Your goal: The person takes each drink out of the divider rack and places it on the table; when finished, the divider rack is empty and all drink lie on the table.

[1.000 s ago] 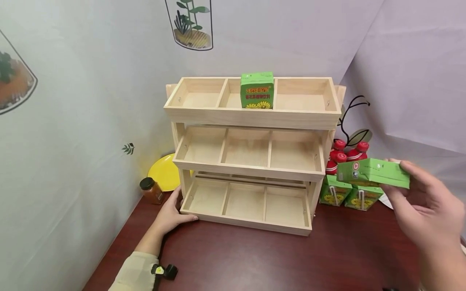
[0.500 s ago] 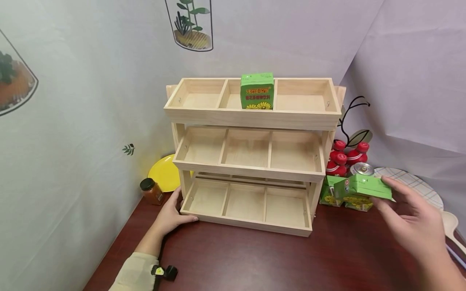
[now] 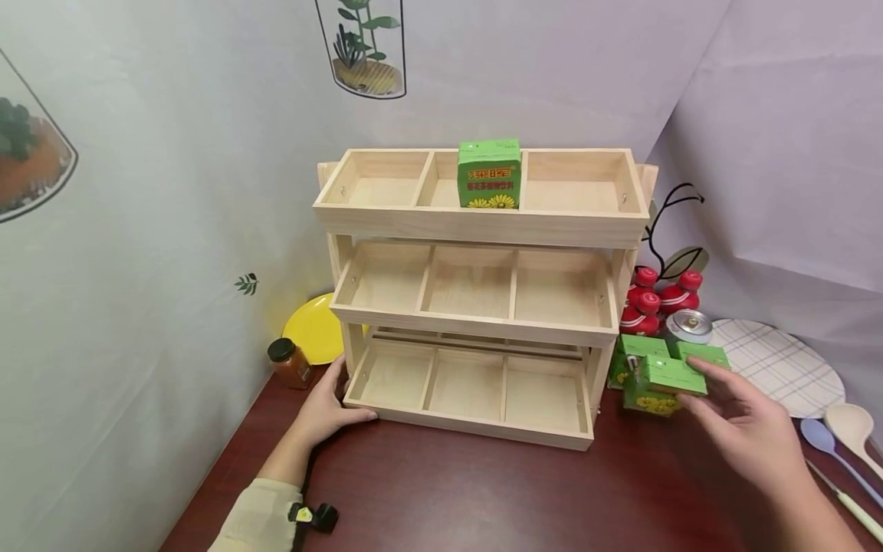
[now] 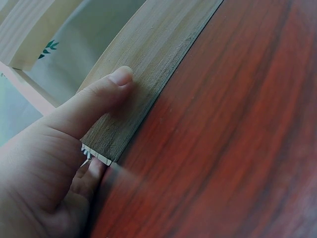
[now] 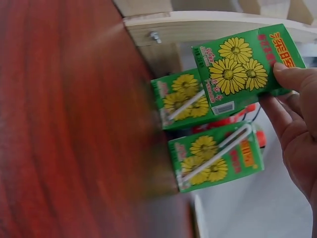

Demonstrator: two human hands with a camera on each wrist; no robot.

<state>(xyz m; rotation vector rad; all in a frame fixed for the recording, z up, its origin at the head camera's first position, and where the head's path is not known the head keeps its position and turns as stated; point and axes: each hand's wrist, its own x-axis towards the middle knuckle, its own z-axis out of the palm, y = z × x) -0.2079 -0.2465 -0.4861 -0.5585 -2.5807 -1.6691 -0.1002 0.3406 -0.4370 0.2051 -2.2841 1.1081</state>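
My left hand [image 3: 327, 406] grips the lower left corner of a three-tier wooden shelf rack [image 3: 476, 224]. In the left wrist view its thumb [image 4: 106, 91] lies on the front board, with fingers around the end. My right hand [image 3: 748, 422] pinches a green drink carton [image 3: 665, 385] between thumb and fingers, right of the rack. Yellow flowers on that carton face the right wrist camera. Two similar cartons with straws [image 5: 181, 94] stand just behind it. Another green carton [image 3: 490, 176] stands in the top tier's middle compartment.
Red bottles [image 3: 641, 313] and a can [image 3: 688, 325] are behind the cartons. A checked plate [image 3: 776, 368], spoons [image 3: 850, 425] and a light-handled utensil [image 3: 858, 515] lie at the right. On the left are an orange-brown jar [image 3: 290, 366] and a yellow plate [image 3: 313, 330].
My right hand has moved left and down with the carton, bringing it low in front of the other cartons. The can, checked plate and spoons have come into view. My left hand stays put.
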